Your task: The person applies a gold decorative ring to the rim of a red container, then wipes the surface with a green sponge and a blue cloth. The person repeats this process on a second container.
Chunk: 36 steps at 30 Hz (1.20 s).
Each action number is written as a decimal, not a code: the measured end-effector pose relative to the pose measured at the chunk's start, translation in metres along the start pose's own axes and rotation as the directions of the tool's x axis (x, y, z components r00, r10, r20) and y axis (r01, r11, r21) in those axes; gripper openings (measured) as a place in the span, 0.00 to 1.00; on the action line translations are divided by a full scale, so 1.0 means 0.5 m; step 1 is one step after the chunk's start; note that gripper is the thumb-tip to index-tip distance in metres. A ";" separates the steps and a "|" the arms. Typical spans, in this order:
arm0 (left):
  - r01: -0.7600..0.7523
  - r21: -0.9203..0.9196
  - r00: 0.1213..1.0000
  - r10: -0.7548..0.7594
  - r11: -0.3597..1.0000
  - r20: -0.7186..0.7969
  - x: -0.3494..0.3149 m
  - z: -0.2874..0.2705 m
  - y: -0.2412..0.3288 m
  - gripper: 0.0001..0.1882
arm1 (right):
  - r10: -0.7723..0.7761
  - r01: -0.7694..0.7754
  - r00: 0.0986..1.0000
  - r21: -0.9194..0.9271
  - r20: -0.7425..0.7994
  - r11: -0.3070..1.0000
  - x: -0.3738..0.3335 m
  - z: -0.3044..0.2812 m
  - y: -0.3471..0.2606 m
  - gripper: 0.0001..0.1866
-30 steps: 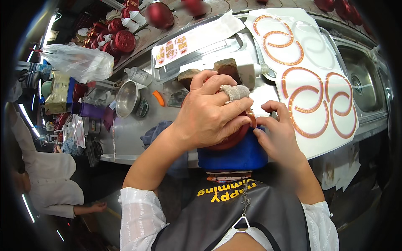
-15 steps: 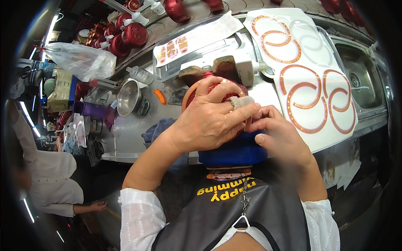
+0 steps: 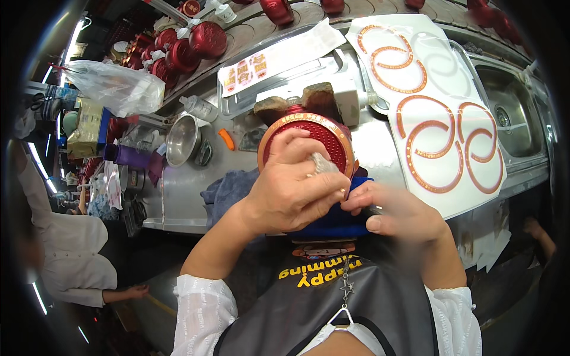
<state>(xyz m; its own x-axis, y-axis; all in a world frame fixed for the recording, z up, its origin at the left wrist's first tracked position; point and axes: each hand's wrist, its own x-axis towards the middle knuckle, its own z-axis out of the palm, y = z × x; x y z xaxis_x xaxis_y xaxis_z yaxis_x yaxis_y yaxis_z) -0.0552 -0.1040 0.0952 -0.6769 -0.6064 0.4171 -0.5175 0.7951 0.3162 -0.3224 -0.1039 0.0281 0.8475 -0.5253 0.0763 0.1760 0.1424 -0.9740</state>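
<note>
A red round vessel with a dotted top faces me, resting against a dark two-pronged cradle. An orange-gold printed ring decal runs around its rim. Over the lower part of the vessel my left hand is closed, fingers curled, with a whitish cloth piece at them. Thumb and index finger of this hand press at the rim's lower right. Just beside them, my right hand is closed in a pinch near the same spot; what it holds is hidden. Blue cloth lies underneath.
At right lies a white sheet of ring decals, near a sink. A smaller decal sheet rests on a tray behind. Left are a steel bowl, an orange-handled tool and a bottle. Red vessels stand on a conveyor.
My left hand has drawn back toward me, uncovering the vessel's dotted top and rim decal. My right hand has shifted slightly nearer me. The conveyor's red vessels have moved right; another person's arm appears far right.
</note>
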 end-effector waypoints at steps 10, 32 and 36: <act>0.115 0.227 0.993 -0.105 0.967 -0.055 0.002 0.028 0.003 0.20 | -0.202 0.013 0.937 -0.547 -0.286 0.837 -0.002 0.004 -0.026 0.25; 0.513 0.171 0.841 -0.453 0.841 -0.297 -0.047 0.112 0.116 0.17 | -0.259 -0.017 0.888 -0.589 -0.380 0.808 0.005 0.046 -0.006 0.07; 0.515 0.172 0.841 -0.456 0.839 -0.292 -0.042 0.114 0.112 0.13 | -0.403 -0.118 0.772 -0.735 -0.491 0.668 0.033 0.044 0.026 0.10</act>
<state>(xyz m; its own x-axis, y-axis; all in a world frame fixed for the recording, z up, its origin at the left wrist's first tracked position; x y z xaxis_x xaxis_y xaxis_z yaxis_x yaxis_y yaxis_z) -0.0999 -0.0472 0.0556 -0.1801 -0.8719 0.4554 -0.8734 0.3547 0.3336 -0.2949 -0.0923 0.0216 0.3376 -0.8751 0.3468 -0.3507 -0.4588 -0.8164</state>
